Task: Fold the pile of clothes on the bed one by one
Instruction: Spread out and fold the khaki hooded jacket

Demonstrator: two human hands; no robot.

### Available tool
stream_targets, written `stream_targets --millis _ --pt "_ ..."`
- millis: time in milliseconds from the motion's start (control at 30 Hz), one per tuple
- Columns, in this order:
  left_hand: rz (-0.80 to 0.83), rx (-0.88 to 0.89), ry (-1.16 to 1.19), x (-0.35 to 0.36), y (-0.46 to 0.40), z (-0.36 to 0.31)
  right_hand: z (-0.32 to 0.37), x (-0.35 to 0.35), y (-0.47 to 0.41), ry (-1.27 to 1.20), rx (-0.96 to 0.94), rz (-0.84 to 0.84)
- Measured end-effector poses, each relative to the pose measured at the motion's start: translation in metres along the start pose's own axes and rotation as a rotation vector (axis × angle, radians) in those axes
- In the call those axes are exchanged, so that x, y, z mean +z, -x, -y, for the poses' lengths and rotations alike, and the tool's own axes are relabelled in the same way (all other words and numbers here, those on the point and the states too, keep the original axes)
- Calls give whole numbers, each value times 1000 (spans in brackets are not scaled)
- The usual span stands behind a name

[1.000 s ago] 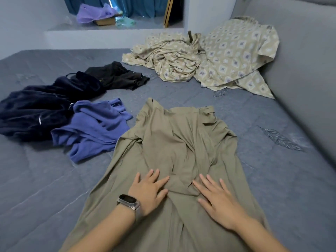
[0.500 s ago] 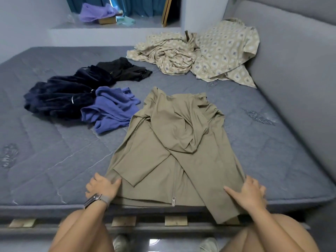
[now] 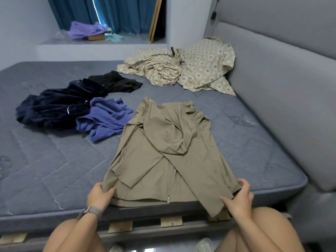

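Note:
A khaki zip-up jacket (image 3: 163,153) lies flat on the grey-blue mattress (image 3: 54,164), both sleeves folded across its front, its hem at the bed's near edge. My left hand (image 3: 99,196), with a watch on the wrist, grips the jacket's lower left corner. My right hand (image 3: 239,199) grips the lower right corner, where one sleeve end hangs over the mattress edge. To the left lie a blue garment (image 3: 105,120), a dark navy garment (image 3: 52,110) and a black one (image 3: 116,81), all unfolded.
A crumpled beige patterned sheet and pillow (image 3: 183,70) sit at the far right against the grey padded headboard (image 3: 283,88). A ledge with a purple cloth (image 3: 83,30) and teal curtains is behind the bed. My knees are at the bed's near edge.
My hands left the middle of the jacket, slid down to its hem and took hold of the two bottom corners. The view pulled back from the bed.

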State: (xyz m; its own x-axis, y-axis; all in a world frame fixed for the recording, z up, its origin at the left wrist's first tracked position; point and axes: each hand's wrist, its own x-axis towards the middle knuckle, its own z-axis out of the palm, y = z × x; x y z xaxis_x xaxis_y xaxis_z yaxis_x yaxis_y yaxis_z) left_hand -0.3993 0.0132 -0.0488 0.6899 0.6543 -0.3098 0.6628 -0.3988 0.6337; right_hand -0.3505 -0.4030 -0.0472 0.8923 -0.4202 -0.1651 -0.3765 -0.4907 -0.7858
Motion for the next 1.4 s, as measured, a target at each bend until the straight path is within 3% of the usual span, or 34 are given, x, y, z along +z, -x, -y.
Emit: stream_targets --millis 100,167,233,300,400,533,600,733,800,933,1000,1067,1133,1167,1200,1300,1400 --pt "-218 64 -126 1 5 -5 5 0 2 11 -200 -111" --pt "-320 271 -338 3 8 -12 7 3 -1 98 -290 -114" --pt "-246 560 -455 12 6 -17 7 8 -8 245 -333 -65" --pt "-77 741 -528 25 2 -19 8 14 -15 466 -316 16" --pt "3 705 -624 40 -6 -24 10 23 -24 747 -226 117" --pt "-118 871 -581 40 -19 -25 29 34 -40 848 -143 214" --pt "-111 937 -557 40 -27 -24 40 35 -51 792 -181 250" --pt "-215 1079 -527 23 -26 -32 74 27 -73 305 -370 121" --pt "-163 1021 -550 12 -24 -28 86 21 -83 217 -411 80" --pt "395 722 -699 5 -17 -5 60 22 -90 511 -264 308" --pt "529 670 -612 6 -12 -1 39 21 -82 570 -223 374" --pt "357 620 -453 7 -9 0 25 19 -73 541 -245 236" --pt "-5 543 -333 5 -12 -3 19 15 -64 656 -210 41" --pt "-149 447 -310 3 -16 -3 18 13 -60 718 -138 -8" --pt "-193 318 -313 0 -19 -4 18 12 -56 755 -51 -16" --pt "11 59 -352 0 -28 -2 20 12 -53 747 68 83" --pt "126 9 -273 8 -23 -11 32 14 -56 613 37 212"
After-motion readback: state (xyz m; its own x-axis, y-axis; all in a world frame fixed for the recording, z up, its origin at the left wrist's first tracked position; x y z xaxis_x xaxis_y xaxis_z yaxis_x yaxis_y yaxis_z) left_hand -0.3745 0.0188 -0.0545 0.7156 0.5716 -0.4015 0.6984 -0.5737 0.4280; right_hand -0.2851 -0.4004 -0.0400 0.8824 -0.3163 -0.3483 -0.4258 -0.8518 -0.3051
